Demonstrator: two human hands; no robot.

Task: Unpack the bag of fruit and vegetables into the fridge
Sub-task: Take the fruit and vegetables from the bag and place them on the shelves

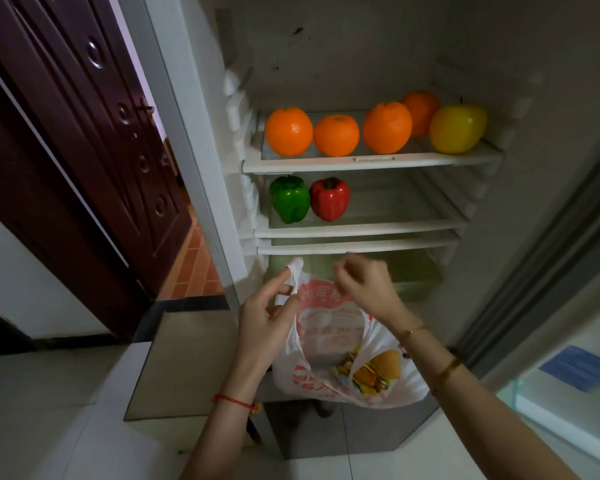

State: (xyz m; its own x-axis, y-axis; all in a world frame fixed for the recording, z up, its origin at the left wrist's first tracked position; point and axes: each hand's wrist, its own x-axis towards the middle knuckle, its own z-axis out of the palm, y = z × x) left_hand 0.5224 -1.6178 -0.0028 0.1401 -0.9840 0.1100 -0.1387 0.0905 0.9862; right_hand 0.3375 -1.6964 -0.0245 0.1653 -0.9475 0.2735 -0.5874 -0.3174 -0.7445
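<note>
Between both hands' fingers (286,275): bag (329,327) handles.

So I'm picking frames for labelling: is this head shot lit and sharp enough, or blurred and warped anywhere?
Head view: dim overall, corners darkened; the oranges and peppers read crisp and bright; the right hand is smeared by motion, the left hand less so; the bag print is unreadable; wide-angle bending bows the fridge edges and the door.

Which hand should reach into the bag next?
Right hand, probably: it sits above the bag opening, seemingly free. The left hand pinches the bag's handle, holding it open.
</note>
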